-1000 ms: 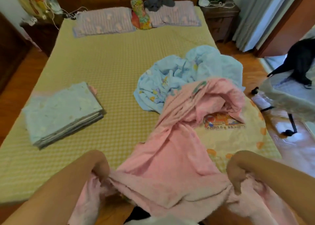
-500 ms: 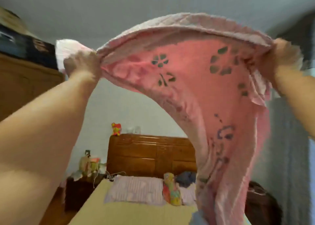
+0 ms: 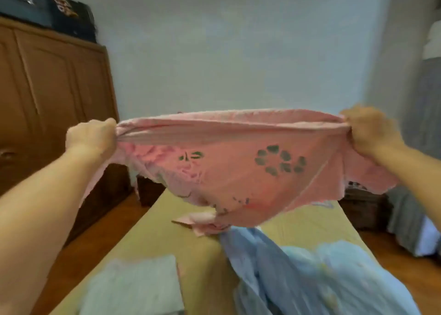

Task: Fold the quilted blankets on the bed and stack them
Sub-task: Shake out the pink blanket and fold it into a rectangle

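The pink blanket [image 3: 229, 171] has dropped from overhead to chest height; both hands [image 3: 91, 139] [image 3: 372, 133] clench its top edge; soft, light, floppy, best held at corners.

The pink blanket [image 3: 229, 171] carries dark green petal-shaped marks set in a ring, with smaller green marks to their left. Below it lies a light blue blanket [image 3: 310, 271] with faint yellow spots. The folded blanket [image 3: 133, 286] is pale grey-green. The bed [image 3: 162, 231] has a mustard-yellow cover. The wardrobe [image 3: 47, 95] is brown wood, the wall [image 3: 238, 52] pale blue-grey, the floor [image 3: 105, 231] orange-brown.
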